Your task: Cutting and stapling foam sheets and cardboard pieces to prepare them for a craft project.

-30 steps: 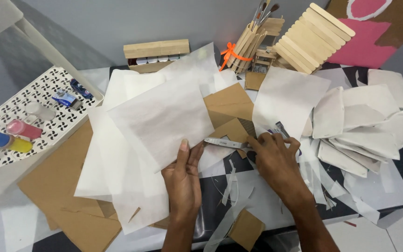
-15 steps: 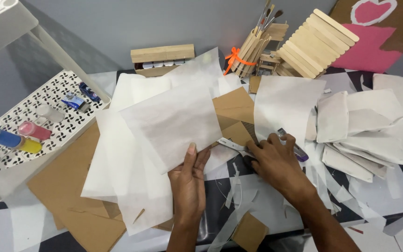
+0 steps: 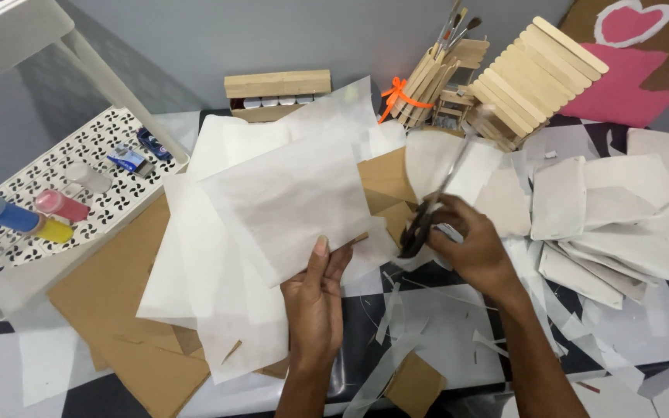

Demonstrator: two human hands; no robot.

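Note:
My left hand [image 3: 315, 298] pinches the lower edge of a thin white translucent sheet [image 3: 288, 201], lifted over other white sheets and brown cardboard. My right hand [image 3: 466, 244] grips a pair of scissors [image 3: 431, 209] by the dark handles; the blades point up and away and look blurred. The scissors are to the right of the held sheet, apart from it. Narrow paper strips [image 3: 396, 310] lie under both hands on the black-and-white checkered table [image 3: 443, 340].
Brown cardboard sheets [image 3: 110, 302] lie at the left. A pile of cut white paper pieces [image 3: 613, 217] sits at the right. Behind are a stick-built holder with brushes [image 3: 435, 73], a wooden-stick panel [image 3: 532, 66], a wooden box [image 3: 276, 89], and a white perforated tray with paint bottles [image 3: 32, 213].
My right hand has picked the scissors up off the table and swung the blades upward. My left hand slid down and now lifts the white sheet by its lower edge.

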